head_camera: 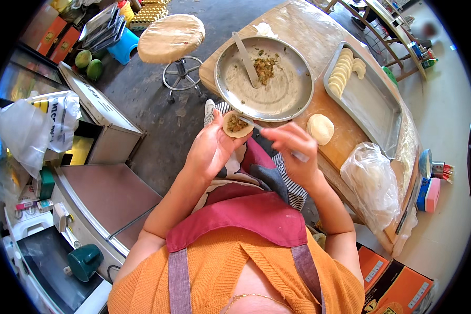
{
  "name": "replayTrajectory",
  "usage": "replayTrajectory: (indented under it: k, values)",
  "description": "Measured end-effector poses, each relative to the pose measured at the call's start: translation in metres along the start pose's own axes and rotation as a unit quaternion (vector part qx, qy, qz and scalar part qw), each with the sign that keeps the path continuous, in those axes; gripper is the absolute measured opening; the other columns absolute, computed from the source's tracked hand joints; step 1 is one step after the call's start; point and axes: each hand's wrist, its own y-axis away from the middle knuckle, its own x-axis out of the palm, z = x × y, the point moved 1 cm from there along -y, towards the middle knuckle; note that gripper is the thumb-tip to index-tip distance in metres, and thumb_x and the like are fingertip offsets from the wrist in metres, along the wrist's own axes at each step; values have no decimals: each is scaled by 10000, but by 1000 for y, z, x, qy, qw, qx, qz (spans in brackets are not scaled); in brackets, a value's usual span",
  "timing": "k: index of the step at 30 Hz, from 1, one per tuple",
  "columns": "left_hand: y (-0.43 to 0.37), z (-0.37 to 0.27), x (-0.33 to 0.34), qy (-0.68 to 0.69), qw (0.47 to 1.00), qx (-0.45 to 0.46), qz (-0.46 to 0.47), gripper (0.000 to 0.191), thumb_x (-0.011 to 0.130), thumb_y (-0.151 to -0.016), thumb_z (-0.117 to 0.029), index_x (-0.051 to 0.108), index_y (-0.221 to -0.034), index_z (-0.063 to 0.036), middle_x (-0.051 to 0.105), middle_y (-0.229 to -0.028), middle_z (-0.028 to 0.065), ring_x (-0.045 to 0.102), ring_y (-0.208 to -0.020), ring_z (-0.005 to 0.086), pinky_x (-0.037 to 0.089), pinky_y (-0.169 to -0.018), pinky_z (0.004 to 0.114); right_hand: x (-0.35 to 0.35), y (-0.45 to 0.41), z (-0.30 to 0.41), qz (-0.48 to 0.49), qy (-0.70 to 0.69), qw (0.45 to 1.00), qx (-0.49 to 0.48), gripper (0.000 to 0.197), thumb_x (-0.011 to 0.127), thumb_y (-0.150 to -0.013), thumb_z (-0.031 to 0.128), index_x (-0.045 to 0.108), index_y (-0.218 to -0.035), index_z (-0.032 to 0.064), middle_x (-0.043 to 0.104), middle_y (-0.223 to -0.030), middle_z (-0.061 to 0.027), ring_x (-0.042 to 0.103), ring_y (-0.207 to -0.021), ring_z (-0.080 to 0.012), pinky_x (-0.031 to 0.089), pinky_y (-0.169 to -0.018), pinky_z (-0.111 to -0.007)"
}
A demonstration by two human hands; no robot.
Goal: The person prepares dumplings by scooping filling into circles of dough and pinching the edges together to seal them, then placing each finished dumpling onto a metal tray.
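Observation:
In my left hand rests a round dough wrapper, cupped on the fingers, with chopped filling at its centre. My right hand grips a thin spreading tool, whose tip touches the filling; the hand is slightly blurred. Just beyond both hands stands a wide steel bowl with a small heap of filling left in it. A pale flat spatula leans inside that bowl. Right of the bowl, a stack of round wrappers lies on the wooden table.
A metal tray on the table holds several folded dumplings in a row. A clear plastic bag sits at the table's near right. A round stool stands at the far left, and a chest freezer is at my left.

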Motion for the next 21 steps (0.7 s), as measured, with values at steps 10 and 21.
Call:
replayTrajectory:
  k: [10,21]
  values:
    - [13,0,4,22,999,-16,22,587,258,-1115,-411,427,-1386,82,544,-1379,240,538,-1311,369,421,-1143,508,6,12,6,140,192,956,-174,480,744,-748,65,670,-1220,14,580,-996,-109,626,-864,-274,544,-749,-385]
    - [22,-5,-1,16,999,-44,11,581,246,-1119,-400,420,-1381,89,540,-1383,252,536,-1314,374,424,-1144,501,-5,6,15,193,212,937,-200,451,749,-770,106,675,-1208,30,580,-1017,-95,632,-895,-261,545,-761,-379]
